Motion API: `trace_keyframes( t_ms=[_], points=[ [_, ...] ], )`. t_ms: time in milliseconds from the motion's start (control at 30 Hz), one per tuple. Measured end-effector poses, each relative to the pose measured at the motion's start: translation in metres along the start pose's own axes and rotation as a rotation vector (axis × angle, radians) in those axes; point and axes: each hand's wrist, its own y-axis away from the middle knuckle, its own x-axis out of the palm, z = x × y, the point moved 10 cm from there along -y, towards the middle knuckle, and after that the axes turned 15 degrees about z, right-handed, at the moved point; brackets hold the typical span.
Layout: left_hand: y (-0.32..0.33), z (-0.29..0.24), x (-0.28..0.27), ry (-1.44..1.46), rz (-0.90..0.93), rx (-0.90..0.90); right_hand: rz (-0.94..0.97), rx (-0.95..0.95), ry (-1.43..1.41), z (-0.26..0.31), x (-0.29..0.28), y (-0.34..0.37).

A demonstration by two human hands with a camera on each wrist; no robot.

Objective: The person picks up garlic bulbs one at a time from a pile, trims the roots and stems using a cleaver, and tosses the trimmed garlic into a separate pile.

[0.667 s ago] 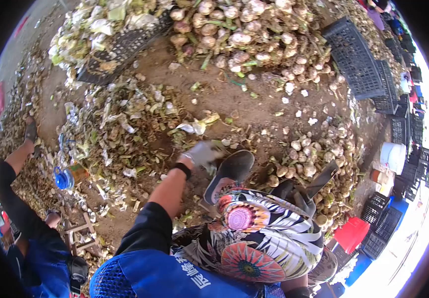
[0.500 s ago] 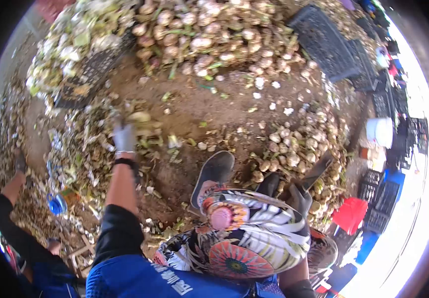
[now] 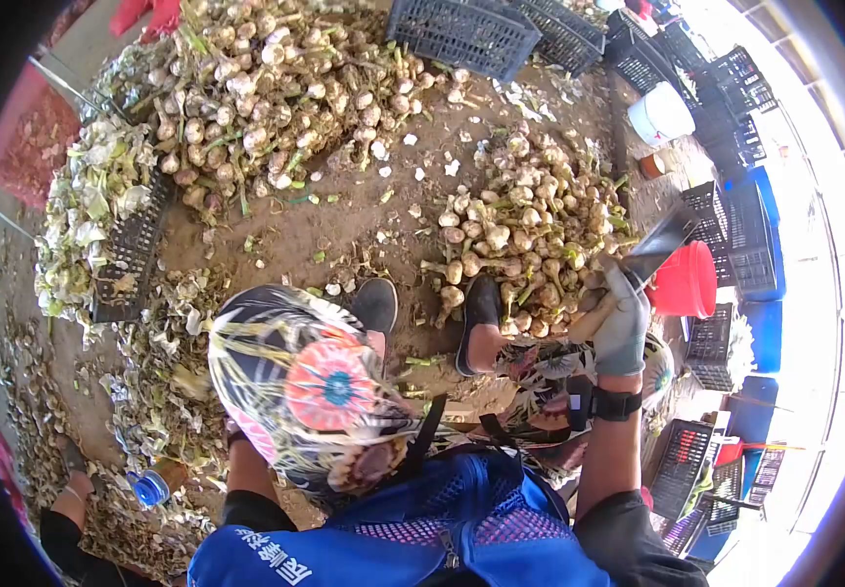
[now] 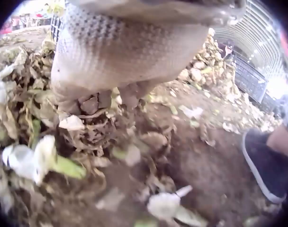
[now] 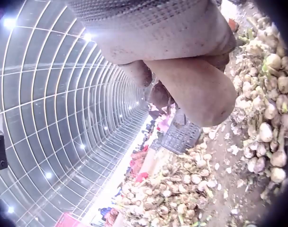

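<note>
In the head view my gloved right hand [image 3: 623, 328] grips a broad-bladed knife [image 3: 664, 240] beside the right knee. Its blade points up and away, near the right edge of a heap of garlic bulbs [image 3: 530, 220]. The right wrist view shows the bare thumb [image 5: 196, 90] folded across the fingers; the blade is out of sight there. My left hand [image 4: 125, 52], in a light knitted glove, is low over dry garlic leaves and trimmings [image 4: 21, 109]. The patterned left knee hides this hand in the head view, and I cannot tell what its fingers hold.
A larger garlic heap [image 3: 275, 88] lies ahead, with a black crate [image 3: 466, 37] behind it. Leaf scraps spill round another crate [image 3: 129, 254] at left. A red bucket [image 3: 686, 279] and a white bucket [image 3: 659, 115] stand at right. A blue-capped bottle [image 3: 153, 484] lies at lower left.
The head view has swung to the right. My left hand, earlier stretched out over the leaf scraps, is now behind the left knee. The right hand with the knife shows farther up in view.
</note>
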Motion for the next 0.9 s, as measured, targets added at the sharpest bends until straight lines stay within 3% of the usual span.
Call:
trace_keyframes(
  t_ms=[133, 333, 600, 767, 833, 900],
  points=[
    [0.03, -0.06, 0.046, 0.011, 0.228, 0.027, 0.047, -0.115, -0.136, 0.022, -0.011, 0.027],
    [0.053, -0.093, 0.063, -0.074, 0.36, 0.103, 0.132, -0.183, -0.225, 0.064, -0.017, 0.054],
    [0.085, -0.089, 0.063, -0.123, 0.386, 0.072, 0.266, -0.364, -0.324, 0.127, -0.023, 0.07],
    [0.086, -0.123, 0.064, -0.131, 0.386, 0.114, 0.241, -0.444, -0.416, 0.134, -0.044, 0.09],
    [0.089, -0.132, 0.064, -0.133, 0.394, 0.12, 0.372, -0.372, -0.358, 0.122, -0.057, 0.077],
    [0.094, -0.137, 0.067, -0.137, 0.405, 0.119, 0.325, -0.37, -0.342, 0.119, -0.074, 0.068]
  ],
)
